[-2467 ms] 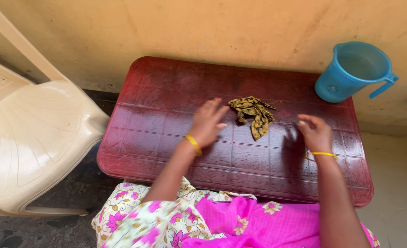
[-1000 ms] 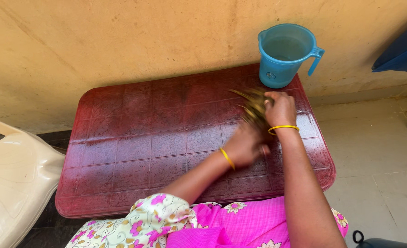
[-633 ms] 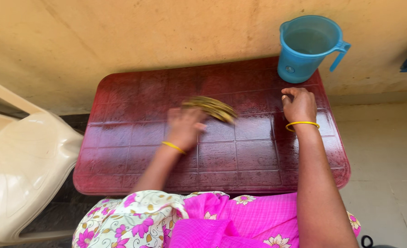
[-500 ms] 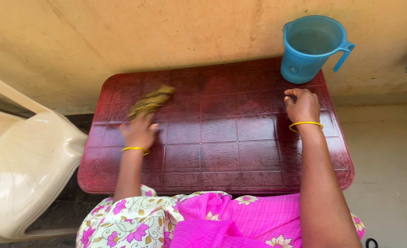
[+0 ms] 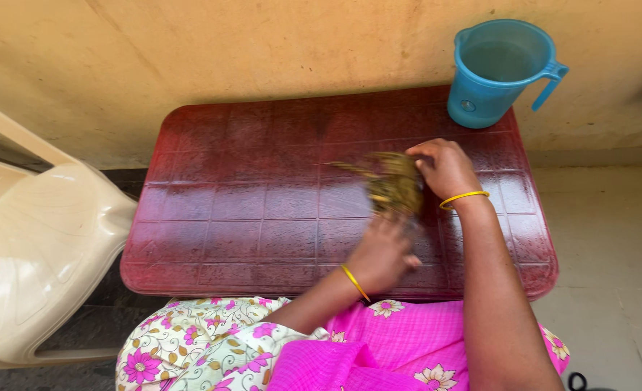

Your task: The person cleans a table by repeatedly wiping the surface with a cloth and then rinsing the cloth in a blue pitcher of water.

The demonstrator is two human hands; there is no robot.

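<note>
A person in a pink and floral garment sits at a dark red plastic desk (image 5: 263,210) set against a tan wall, both bare hands at work on its glossy, tile-patterned top. The left hand (image 5: 382,253), a yellow bangle at the wrist, reaches across toward the right half of the desk, and its grip is closed on the near end of a crumpled yellow-and-black patterned cloth (image 5: 392,185). The cloth is blurred, pressed against the desk surface a little right of centre, between the two hands. The right hand (image 5: 444,165), also wearing a yellow bangle, rests on the desk just beside the cloth's far right edge, fingers curled down; whether its grip has hold of the cloth or only touches it cannot be told from here.

At the desk's far right corner, close to the wall, stands a blue plastic jug (image 5: 498,71), upright, its handle pointing right and its spout turned to the left. Its mouth is open to view; the inside looks pale blue, and whether it holds water cannot be told. The jug stands apart from both hands and from the cloth.

To the left of the desk, a cream plastic chair (image 5: 42,246) sits with its seat close to the desk's left edge.
</note>
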